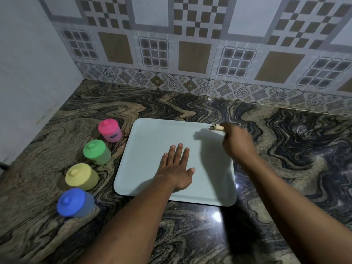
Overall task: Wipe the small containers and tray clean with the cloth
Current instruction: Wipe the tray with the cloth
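- Your left fingers [179,151] lie straight and flat on the tray [144,149], pinning it to the bench [285,149].
- Your right hand [236,141] is curled round the bunched cloth [216,128] at the tray's far right corner; blur hides the finer grip.
- The pink container [110,130], green container [96,151], yellow container [81,177] and blue container [75,202] stand lidded in a row just left of the tray.
- You look to be on the tray stage; I can't tell whether the containers are already wiped.

Pale tray [152,141] lies flat; four coloured lidded containers [96,151] stand left; cloth [216,128] on its far-right corner.
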{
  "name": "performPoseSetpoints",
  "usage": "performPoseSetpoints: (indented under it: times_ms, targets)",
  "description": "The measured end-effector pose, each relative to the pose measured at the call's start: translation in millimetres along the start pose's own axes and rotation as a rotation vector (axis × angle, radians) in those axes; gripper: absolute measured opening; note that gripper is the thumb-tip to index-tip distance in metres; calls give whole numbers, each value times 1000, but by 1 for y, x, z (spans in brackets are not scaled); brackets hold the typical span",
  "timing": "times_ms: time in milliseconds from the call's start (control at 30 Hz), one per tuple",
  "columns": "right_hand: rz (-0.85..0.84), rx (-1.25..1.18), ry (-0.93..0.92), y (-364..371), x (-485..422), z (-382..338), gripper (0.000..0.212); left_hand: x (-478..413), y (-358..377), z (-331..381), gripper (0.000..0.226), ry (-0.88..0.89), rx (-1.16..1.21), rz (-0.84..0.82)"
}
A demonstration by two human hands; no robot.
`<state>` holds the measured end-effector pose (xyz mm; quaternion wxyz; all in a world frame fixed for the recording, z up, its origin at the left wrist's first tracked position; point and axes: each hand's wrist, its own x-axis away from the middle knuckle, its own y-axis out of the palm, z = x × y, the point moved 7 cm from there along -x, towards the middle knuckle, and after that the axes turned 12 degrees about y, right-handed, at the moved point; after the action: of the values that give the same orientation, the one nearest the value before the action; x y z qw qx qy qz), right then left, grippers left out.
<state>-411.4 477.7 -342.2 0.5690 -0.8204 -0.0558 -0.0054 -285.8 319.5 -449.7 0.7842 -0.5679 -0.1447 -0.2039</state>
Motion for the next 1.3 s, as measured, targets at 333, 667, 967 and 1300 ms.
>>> performPoseSetpoints:
  times_ms: [333,667,967,1300]
  targets:
    - [-3,389,-132,66,73,3,20,-2,1,-1,70,1,11,8]
    - [-413,212,-87,30,144,28,21,4,-7,-3,70,57,84,74]
    - [-56,-30,-157,41,-1,-63,43,93,-64,-111,59,-593,151,558]
    - [-192,186,-396,91,134,-39,38,100,-53,-138,30,-617,353,639]
